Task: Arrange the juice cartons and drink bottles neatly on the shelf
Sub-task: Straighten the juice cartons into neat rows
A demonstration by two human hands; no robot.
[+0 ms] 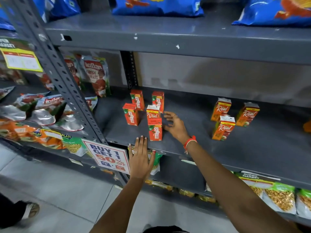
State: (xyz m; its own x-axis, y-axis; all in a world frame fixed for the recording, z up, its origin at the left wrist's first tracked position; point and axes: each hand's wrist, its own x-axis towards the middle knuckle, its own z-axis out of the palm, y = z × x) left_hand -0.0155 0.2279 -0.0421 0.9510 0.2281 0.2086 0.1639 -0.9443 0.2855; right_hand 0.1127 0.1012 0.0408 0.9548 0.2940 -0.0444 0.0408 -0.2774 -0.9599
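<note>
On the grey middle shelf (252, 148) stand small orange juice cartons in two groups. The left group holds several Maaza cartons (155, 129) and one white-topped Real carton (152, 111) among them. Three Real cartons (223, 127) stand apart to the right. My right hand (175, 124) reaches onto the shelf just right of the left group, fingers spread, holding nothing. My left hand (140, 157) lies flat and open on the shelf's front edge, below the nearest Maaza carton. No drink bottles are in view.
Tomato ketchup pouches (96, 74) stand at the shelf's left end behind a slotted grey upright (67, 86). A "Buy 1 Get 1" sign (109, 157) hangs at the front edge. Blue snack bags (158, 5) lie on the shelf above, snack packets (279, 197) on the one below.
</note>
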